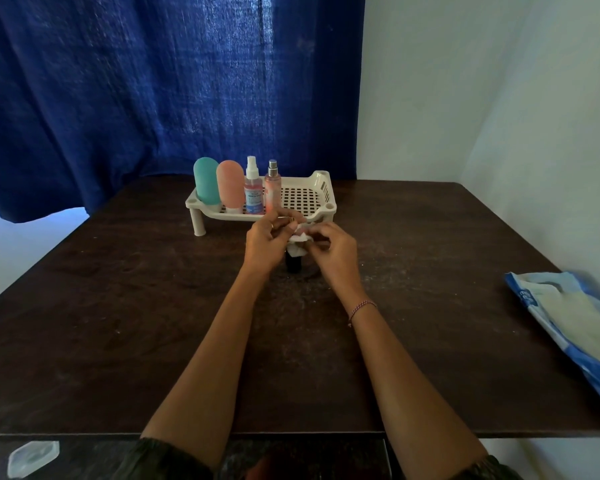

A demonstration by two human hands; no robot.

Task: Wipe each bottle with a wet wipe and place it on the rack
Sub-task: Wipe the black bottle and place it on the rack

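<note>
Pinching crumpled wipe (pixel 300 239) | left hand (pixel 267 244), right hand (pixel 333 249): fingers clamped | dark cylindrical bottle (pixel 293 265) (upright)

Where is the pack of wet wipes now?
In the head view, the pack of wet wipes lies at the right edge of the table, beside the wall, apart from the rack.

The left hand (pixel 265 242) and right hand (pixel 333 251) pinch a wipe (pixel 300 239) on a dark bottle (pixel 293 265) standing on the bench (pixel 118 323), near the rack (pixel 305 197).
</note>
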